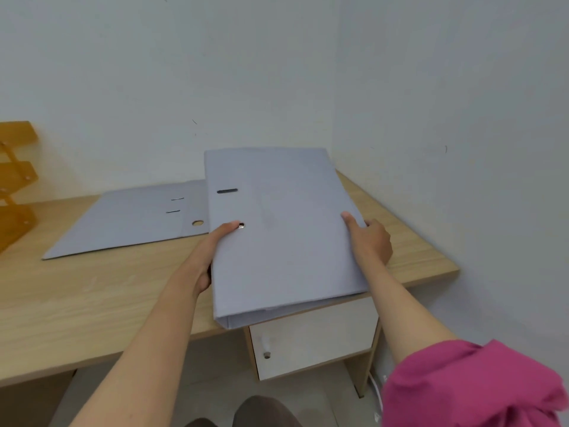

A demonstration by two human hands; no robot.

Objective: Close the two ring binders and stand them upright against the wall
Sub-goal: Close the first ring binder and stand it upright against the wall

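A closed grey ring binder [283, 229] is held tilted above the right part of the wooden desk [101, 297], its near end hanging over the front edge. My left hand [212, 257] grips its left spine side, thumb on top near the metal finger hole. My right hand [369, 238] grips its right edge, thumb on the cover. A second grey binder [129, 220] lies open and flat on the desk to the left, outer face up, partly tucked under the held one. The white wall [246, 87] runs behind the desk.
An amber plastic tray rack [15, 183] stands at the far left of the desk. A side wall [462, 149] closes the right end. Under the desk sits a white drawer [314, 337] with a knob. A pink sleeve [474, 386] covers my right upper arm.
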